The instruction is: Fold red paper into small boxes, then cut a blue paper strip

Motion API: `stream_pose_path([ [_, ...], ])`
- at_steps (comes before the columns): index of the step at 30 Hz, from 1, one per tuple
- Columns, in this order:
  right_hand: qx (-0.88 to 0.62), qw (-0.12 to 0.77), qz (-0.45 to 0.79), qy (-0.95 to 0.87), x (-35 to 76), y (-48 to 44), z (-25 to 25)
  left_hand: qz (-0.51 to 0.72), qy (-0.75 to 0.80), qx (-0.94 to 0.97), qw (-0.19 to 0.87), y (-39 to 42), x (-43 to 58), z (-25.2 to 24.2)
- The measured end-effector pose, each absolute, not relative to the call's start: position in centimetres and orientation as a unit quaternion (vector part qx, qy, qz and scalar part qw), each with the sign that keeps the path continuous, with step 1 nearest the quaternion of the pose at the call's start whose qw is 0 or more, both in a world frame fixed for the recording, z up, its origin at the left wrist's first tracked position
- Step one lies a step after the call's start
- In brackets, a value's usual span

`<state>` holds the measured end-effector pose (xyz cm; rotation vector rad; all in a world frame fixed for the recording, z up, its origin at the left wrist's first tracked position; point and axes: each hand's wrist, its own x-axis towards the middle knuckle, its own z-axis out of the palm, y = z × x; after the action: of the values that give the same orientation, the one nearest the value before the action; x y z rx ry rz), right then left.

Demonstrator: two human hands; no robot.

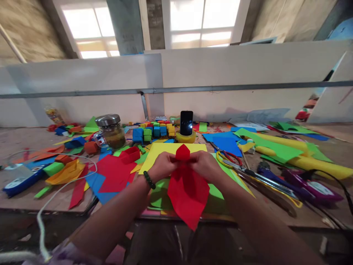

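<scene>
Between my hands, a red paper piece is folded at its upper end, and its broad pointed part hangs down toward the table's front edge. My left hand pinches the left side of the fold. The right side is pinched by my right hand. A small pointed red tip stands up between the fingers, which partly hide the fold. Behind and below the hands lie a yellow sheet and green sheets. Just right of my right hand are scissors with yellow handles.
Left on the table are a lidded glass mug, red sheets, a blue tool and a white cord. Small coloured cubes and an upright phone stand behind. A purple tool and yellow rolls lie right.
</scene>
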<state>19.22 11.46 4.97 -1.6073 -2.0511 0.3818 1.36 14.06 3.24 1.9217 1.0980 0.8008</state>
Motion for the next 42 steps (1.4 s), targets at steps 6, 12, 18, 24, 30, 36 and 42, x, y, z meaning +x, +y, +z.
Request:
stream_pose_path([
  [6, -0.549, 0.313, 0.243, -0.736, 19.6, 12.4, 4.1, 0.273, 0.441, 0.706, 0.483, 14.4, 1.2, 3.0],
  [12, -0.504, 0.358, 0.329, -0.714, 19.7, 13.4, 3.3, 0.257, 0.422, 0.695, 0.523, 14.3, 1.1, 3.7],
  [18, -0.478, 0.378, 0.407, -0.681, 19.8, 13.6, 3.4, 0.246, 0.412, 0.689, 0.542, 13.7, 1.1, 4.7],
  [24, -0.485, 0.396, 0.431, -0.65, 19.5, 13.6, 3.6, 0.262, 0.418, 0.694, 0.525, 14.0, 0.9, 4.1],
  [30, -0.508, 0.343, 0.445, -0.653, 19.8, 13.3, 4.5, 0.23, 0.44, 0.734, 0.464, 14.4, 1.1, 2.9],
  [36, -0.523, 0.324, 0.419, -0.668, 20.0, 13.6, 4.4, 0.208, 0.456, 0.821, 0.274, 13.9, 1.6, 2.7],
  [42, -0.497, 0.312, 0.411, -0.698, 20.1, 14.2, 3.3, 0.196, 0.459, 0.837, 0.223, 13.5, 1.8, 2.8],
])
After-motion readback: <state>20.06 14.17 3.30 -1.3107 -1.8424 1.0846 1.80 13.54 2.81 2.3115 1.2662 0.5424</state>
